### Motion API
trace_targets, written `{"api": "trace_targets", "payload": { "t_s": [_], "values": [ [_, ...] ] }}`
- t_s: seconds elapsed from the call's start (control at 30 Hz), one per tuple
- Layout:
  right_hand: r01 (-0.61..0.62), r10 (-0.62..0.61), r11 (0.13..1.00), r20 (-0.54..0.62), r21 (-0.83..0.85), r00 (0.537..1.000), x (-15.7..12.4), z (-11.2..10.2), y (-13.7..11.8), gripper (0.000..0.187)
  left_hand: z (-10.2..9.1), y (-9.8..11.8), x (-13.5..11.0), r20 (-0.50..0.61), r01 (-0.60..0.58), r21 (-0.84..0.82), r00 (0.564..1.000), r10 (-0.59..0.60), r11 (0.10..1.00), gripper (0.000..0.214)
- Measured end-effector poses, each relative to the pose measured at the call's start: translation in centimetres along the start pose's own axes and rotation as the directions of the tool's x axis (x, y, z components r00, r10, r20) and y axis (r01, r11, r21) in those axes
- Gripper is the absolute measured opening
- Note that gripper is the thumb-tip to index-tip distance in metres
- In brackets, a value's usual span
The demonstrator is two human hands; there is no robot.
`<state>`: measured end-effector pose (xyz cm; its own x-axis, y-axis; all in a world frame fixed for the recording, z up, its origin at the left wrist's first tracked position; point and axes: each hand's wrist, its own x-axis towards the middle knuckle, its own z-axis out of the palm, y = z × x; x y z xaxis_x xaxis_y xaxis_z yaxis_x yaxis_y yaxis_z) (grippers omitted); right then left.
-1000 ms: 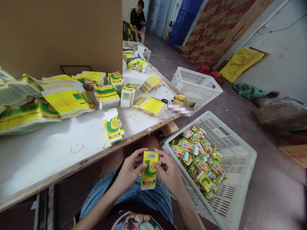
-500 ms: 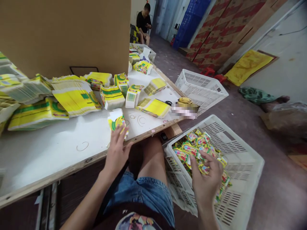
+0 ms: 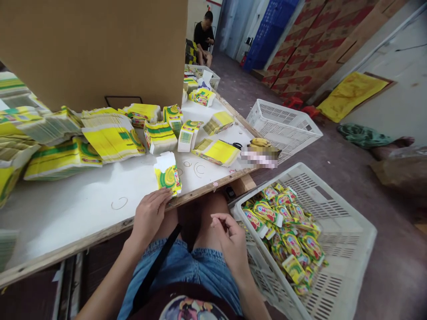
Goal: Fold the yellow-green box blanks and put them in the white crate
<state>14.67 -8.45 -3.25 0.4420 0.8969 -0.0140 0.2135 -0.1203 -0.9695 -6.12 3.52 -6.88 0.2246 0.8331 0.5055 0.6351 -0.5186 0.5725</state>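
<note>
At the table's near edge my left hand has its fingers together on the lower end of a yellow and green paper carton with white flaps raised at its far end. Its thumb is mostly hidden. My right hand hovers above my lap, its fingers curled in toward the thumb, with nothing visible in them. To its right a white plastic crate holds many small yellow, green and red packs, heaped loosely.
Stacks of flat yellow cartons line the white table before a large cardboard sheet. Bananas and black-handled scissors lie at the right corner. Another crate stands beyond. A person sits far back.
My right hand has moved left from over the crate to above my lap, its fingers curling. My left hand has come down onto the carton's near end.
</note>
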Motion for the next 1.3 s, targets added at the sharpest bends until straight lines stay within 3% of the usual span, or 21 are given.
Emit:
{"api": "trace_targets", "payload": {
  "t_s": [0.1,0.17,0.27,0.37,0.43,0.5,0.57,0.63,0.7,0.77,0.83,0.97,1.17,1.3],
  "values": [
    [-0.077,0.072,0.991,0.050,0.113,0.996,-0.3,0.4,0.3,0.032,-0.6,1.2,-0.8,-0.163,0.005,-0.036,0.987,-0.011,0.999,0.024],
    [-0.136,0.116,0.956,0.092,0.259,0.989,-0.5,0.8,0.5,0.044,-0.8,2.8,-1.6,-0.220,-0.092,-0.154,0.974,0.056,0.984,0.029],
    [-0.198,0.177,0.897,0.089,0.396,0.980,-0.6,1.0,1.0,0.051,-0.2,5.5,-3.1,-0.120,-0.312,-0.362,0.950,0.288,0.878,0.037],
    [-0.234,0.235,0.888,0.045,0.395,0.971,-0.5,0.3,1.6,0.041,1.4,7.4,-4.5,0.071,-0.340,-0.535,0.894,0.442,0.773,0.037],
    [-0.248,0.257,0.882,0.032,0.401,0.966,-0.6,-0.4,1.9,0.038,2.3,8.1,-5.0,0.172,-0.204,-0.637,0.902,0.395,0.743,0.037],
    [-0.256,0.265,0.866,0.040,0.429,0.963,-0.9,-0.8,2.0,0.038,2.8,8.6,-5.0,0.207,0.028,-0.717,0.963,0.174,0.696,0.039],
    [-0.266,0.264,0.841,0.070,0.471,0.962,-1.2,-0.8,2.0,0.041,2.8,8.9,-4.3,0.286,0.288,-0.804,0.954,-0.086,0.520,0.045],
    [-0.272,0.257,0.823,0.100,0.499,0.961,-1.6,-0.3,1.9,0.042,2.7,9.1,-3.4,0.462,0.499,-0.827,0.865,-0.194,0.259,0.052],
    [-0.263,0.233,0.825,0.123,0.500,0.965,-1.8,0.3,1.8,0.037,2.6,9.2,-2.7,0.644,0.651,-0.758,0.754,-0.129,0.025,0.057],
    [-0.247,0.211,0.845,0.130,0.475,0.969,-2.0,0.7,1.9,0.033,2.5,9.4,-2.3,0.742,0.734,-0.668,0.670,-0.029,-0.123,0.062],
    [-0.228,0.202,0.880,0.104,0.418,0.974,-2.0,0.7,2.0,0.032,2.6,9.6,-2.3,0.769,0.758,-0.624,0.639,0.022,-0.190,0.064],
    [-0.206,0.200,0.939,0.050,0.275,0.978,-2.2,0.2,1.8,0.035,3.0,9.8,-2.8,0.773,0.759,-0.627,0.634,-0.019,-0.174,0.062],
    [-0.225,0.217,0.954,0.061,0.199,0.974,-2.5,0.4,1.9,0.029,4.3,9.7,-3.3,0.734,0.748,-0.662,0.635,-0.240,-0.044,0.051],
    [-0.150,0.154,0.987,-0.065,0.061,0.986,-2.2,0.2,2.3,0.027,4.2,9.7,-3.4,0.655,0.705,-0.703,0.694,-0.298,0.098,0.056]
  ]
}}
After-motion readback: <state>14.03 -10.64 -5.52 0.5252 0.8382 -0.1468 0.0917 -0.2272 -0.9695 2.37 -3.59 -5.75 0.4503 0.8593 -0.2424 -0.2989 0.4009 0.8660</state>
